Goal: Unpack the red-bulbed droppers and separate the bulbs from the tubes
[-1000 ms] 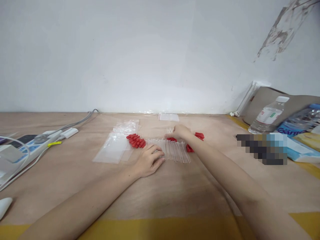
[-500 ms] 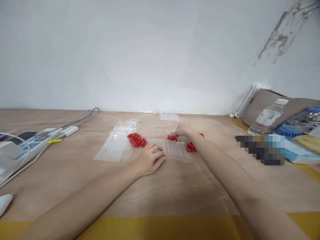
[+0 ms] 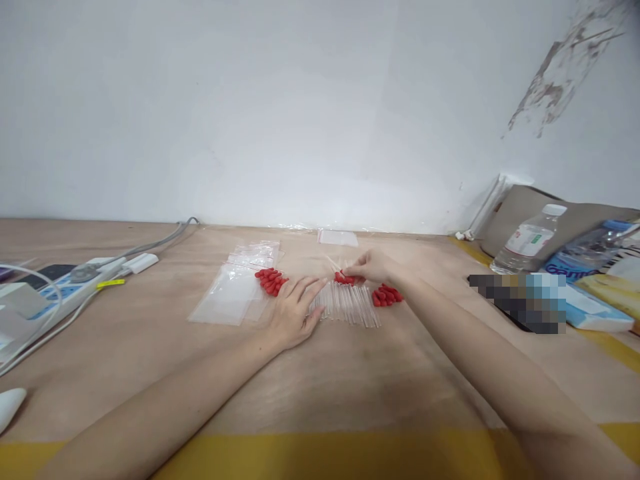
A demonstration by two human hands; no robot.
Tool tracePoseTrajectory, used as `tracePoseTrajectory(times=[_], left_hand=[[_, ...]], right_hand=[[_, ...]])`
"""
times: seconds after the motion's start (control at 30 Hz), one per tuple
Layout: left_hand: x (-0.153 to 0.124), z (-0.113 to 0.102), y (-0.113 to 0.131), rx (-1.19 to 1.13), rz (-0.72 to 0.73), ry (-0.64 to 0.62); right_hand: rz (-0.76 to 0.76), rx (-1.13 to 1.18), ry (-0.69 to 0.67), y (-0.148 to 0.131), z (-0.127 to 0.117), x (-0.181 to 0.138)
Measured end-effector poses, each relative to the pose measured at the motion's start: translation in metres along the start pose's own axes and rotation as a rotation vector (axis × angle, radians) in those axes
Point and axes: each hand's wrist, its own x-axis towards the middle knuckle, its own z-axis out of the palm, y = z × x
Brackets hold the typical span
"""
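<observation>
A row of clear thin tubes (image 3: 347, 305) lies on the wooden table (image 3: 350, 380). My left hand (image 3: 294, 312) rests flat on the row's left end, fingers stretched out. My right hand (image 3: 371, 267) is past the row's far side, thumb and fingers pinched on red rubber bulbs (image 3: 344, 278). A pile of red bulbs (image 3: 271, 281) lies left of the tubes. Another small pile of red bulbs (image 3: 387, 295) lies at the right, under my right wrist.
Clear zip bags (image 3: 235, 288) lie left of the bulbs, one more bag (image 3: 338, 237) near the wall. A power strip (image 3: 65, 293) with cables sits at the left. Water bottles (image 3: 527, 239), a brown folder and packets crowd the right. A white object (image 3: 9, 408) lies at the front left edge.
My left hand's fingers have spread out flat over the tubes. My right hand has drawn slightly nearer with the red bulbs in its pinch. The view has shifted a little.
</observation>
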Motion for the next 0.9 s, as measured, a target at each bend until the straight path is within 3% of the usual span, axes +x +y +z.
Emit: tracePoseTrajectory(times=[0.1,0.27,0.33,0.47,0.57,0.7,0.9], left_hand=[[-0.001,0.001,-0.001,0.136,0.105,0.049],[-0.004,0.004,0.007,0.21,0.364,-0.016],[-0.005,0.005,0.012,0.225,0.37,-0.04],[-0.006,0.004,0.02,0.216,0.322,-0.055],[-0.006,0.003,0.023,0.188,0.314,-0.053],[-0.007,0.0,0.025,0.138,0.338,-0.091],[-0.008,-0.007,0.028,0.045,0.287,-0.137]], right_hand=[[-0.17,0.009,-0.041,0.009,0.01,-0.038],[-0.375,0.003,-0.116,0.023,0.024,-0.08],[-0.462,-0.063,-0.016,0.026,0.031,-0.086],[-0.703,-0.363,0.364,0.034,0.053,-0.089],[-0.853,-0.51,0.528,0.04,0.068,-0.09],[-0.928,-0.6,0.631,0.043,0.072,-0.093],[-0.947,-0.685,0.656,0.047,0.068,-0.096]])
